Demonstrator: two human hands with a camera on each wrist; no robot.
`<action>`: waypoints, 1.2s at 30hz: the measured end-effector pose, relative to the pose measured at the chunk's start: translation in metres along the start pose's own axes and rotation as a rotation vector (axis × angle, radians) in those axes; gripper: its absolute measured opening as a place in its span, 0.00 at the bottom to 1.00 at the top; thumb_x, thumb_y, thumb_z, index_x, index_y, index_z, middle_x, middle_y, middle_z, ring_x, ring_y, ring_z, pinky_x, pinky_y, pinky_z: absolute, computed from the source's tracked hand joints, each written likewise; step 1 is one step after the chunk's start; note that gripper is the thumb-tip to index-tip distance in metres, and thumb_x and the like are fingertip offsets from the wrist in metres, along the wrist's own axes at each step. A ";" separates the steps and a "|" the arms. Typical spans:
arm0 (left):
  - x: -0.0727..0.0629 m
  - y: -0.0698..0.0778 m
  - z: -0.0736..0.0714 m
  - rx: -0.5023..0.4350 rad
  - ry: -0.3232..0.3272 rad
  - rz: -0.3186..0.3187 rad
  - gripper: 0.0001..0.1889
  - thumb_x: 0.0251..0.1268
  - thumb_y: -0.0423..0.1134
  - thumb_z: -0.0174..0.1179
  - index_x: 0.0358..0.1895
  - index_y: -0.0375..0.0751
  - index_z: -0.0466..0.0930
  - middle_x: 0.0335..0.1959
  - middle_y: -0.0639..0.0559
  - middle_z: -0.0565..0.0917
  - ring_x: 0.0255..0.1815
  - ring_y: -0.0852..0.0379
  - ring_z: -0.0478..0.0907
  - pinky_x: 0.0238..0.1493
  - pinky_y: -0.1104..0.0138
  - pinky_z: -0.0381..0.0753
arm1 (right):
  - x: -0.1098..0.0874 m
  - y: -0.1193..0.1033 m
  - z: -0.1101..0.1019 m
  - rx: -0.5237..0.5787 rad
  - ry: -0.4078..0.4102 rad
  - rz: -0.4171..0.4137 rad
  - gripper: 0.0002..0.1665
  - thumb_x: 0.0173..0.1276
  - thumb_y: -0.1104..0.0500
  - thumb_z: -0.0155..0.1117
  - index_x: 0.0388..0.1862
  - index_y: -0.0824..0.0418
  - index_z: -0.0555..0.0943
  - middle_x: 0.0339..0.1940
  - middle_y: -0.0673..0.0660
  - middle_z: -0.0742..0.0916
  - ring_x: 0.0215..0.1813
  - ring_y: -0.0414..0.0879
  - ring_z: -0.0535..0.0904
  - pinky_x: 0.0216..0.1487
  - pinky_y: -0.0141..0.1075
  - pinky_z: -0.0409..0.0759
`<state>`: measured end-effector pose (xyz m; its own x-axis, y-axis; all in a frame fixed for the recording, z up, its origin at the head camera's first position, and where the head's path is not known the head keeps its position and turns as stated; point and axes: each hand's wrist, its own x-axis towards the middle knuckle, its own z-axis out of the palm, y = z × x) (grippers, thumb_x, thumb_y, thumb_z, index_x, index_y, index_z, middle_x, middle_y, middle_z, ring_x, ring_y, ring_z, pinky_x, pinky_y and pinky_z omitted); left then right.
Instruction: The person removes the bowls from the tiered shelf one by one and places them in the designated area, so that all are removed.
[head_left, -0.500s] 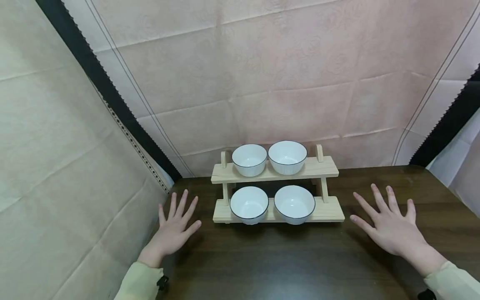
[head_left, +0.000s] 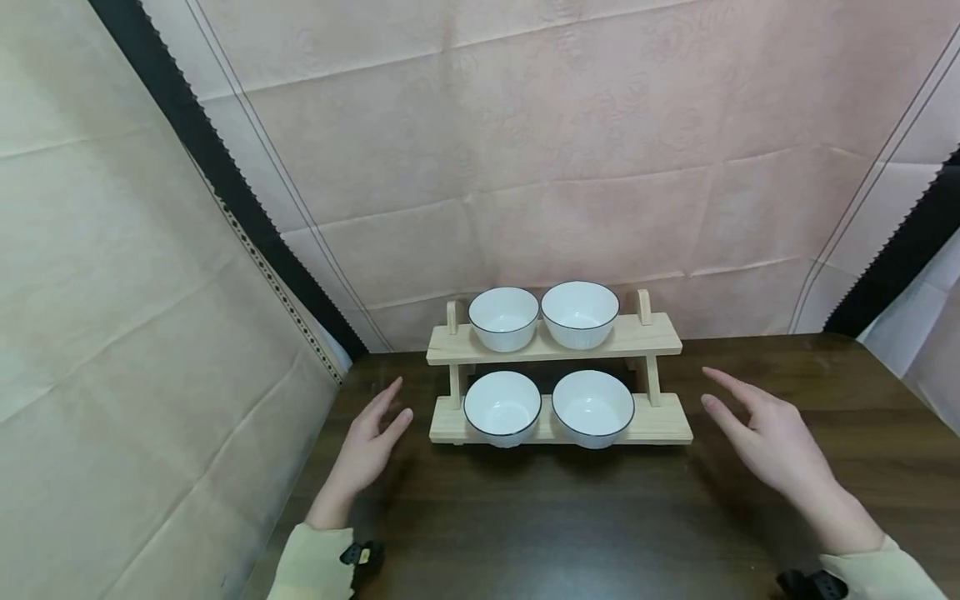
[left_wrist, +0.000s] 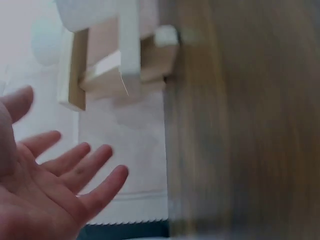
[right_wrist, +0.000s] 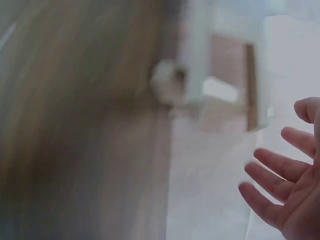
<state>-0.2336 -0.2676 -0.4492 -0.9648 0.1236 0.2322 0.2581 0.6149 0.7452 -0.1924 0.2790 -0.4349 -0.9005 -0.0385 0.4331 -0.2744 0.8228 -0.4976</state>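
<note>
A two-tier pale wooden rack [head_left: 651, 337] stands on the dark table. Its upper shelf bears two white, dark-rimmed bowls, the left bowl [head_left: 503, 321] and the right bowl [head_left: 580, 315]. Two more sit on the lower shelf, a left bowl [head_left: 502, 407] and a right bowl [head_left: 592, 408]. My left hand [head_left: 365, 446] is in the air left of the rack, thumb apart from the fingers, touching nothing. To the right, my right hand [head_left: 780, 442] likewise hovers with its palm turned inward. Both wrist views show extended fingers and part of the rack, blurred in the right one.
The brown wooden table [head_left: 600, 525] extends in front of the rack. A pale cloth backdrop [head_left: 570, 167] hangs close behind it, and another cloth wall [head_left: 150, 375] runs along the left side. Dark bands edge the backdrop.
Both hands have turned from palms down with spread fingers to palms facing inward, fingers closer together. The left hand has shifted slightly right. Rack and bowls stay in place.
</note>
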 end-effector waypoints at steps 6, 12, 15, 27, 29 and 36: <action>0.012 0.005 0.021 -0.131 0.002 -0.178 0.37 0.69 0.66 0.55 0.77 0.56 0.63 0.75 0.49 0.67 0.67 0.46 0.72 0.63 0.44 0.72 | 0.012 -0.034 0.010 0.179 0.006 0.054 0.24 0.78 0.45 0.57 0.67 0.51 0.79 0.43 0.54 0.89 0.39 0.45 0.81 0.31 0.32 0.74; 0.023 0.000 0.036 -0.225 -0.022 -0.281 0.33 0.71 0.58 0.59 0.75 0.52 0.66 0.74 0.47 0.69 0.61 0.46 0.77 0.59 0.48 0.77 | 0.025 -0.056 0.018 0.308 -0.149 0.145 0.30 0.78 0.40 0.52 0.70 0.54 0.75 0.42 0.59 0.87 0.41 0.51 0.85 0.29 0.37 0.77; 0.025 -0.002 0.041 -0.244 -0.046 -0.295 0.30 0.74 0.53 0.59 0.74 0.50 0.67 0.72 0.45 0.70 0.58 0.48 0.79 0.57 0.51 0.79 | 0.029 -0.061 0.023 0.318 -0.196 0.175 0.33 0.78 0.37 0.52 0.72 0.54 0.73 0.42 0.59 0.85 0.40 0.50 0.84 0.31 0.39 0.78; 0.025 -0.011 0.043 -0.301 -0.103 -0.299 0.29 0.73 0.40 0.60 0.75 0.45 0.67 0.63 0.43 0.75 0.48 0.50 0.80 0.47 0.59 0.84 | 0.026 -0.072 0.040 0.338 -0.376 0.155 0.39 0.75 0.39 0.58 0.75 0.60 0.67 0.37 0.57 0.85 0.32 0.47 0.81 0.35 0.41 0.77; 0.026 -0.011 0.043 -0.333 -0.112 -0.301 0.29 0.73 0.38 0.61 0.75 0.44 0.66 0.64 0.41 0.75 0.47 0.49 0.81 0.47 0.59 0.84 | 0.026 -0.074 0.042 0.347 -0.385 0.149 0.40 0.74 0.39 0.59 0.75 0.61 0.66 0.35 0.55 0.85 0.32 0.47 0.80 0.36 0.41 0.77; 0.026 -0.013 0.044 -0.396 -0.144 -0.293 0.29 0.73 0.35 0.59 0.75 0.42 0.65 0.63 0.38 0.74 0.46 0.48 0.81 0.45 0.57 0.85 | 0.027 -0.072 0.050 0.355 -0.426 0.185 0.44 0.73 0.40 0.62 0.78 0.60 0.61 0.32 0.55 0.85 0.31 0.47 0.80 0.35 0.41 0.78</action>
<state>-0.2644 -0.2380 -0.4807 -0.9895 0.1131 -0.0900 -0.0521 0.3013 0.9521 -0.2132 0.1902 -0.4247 -0.9803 -0.1974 0.0117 -0.1302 0.6000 -0.7893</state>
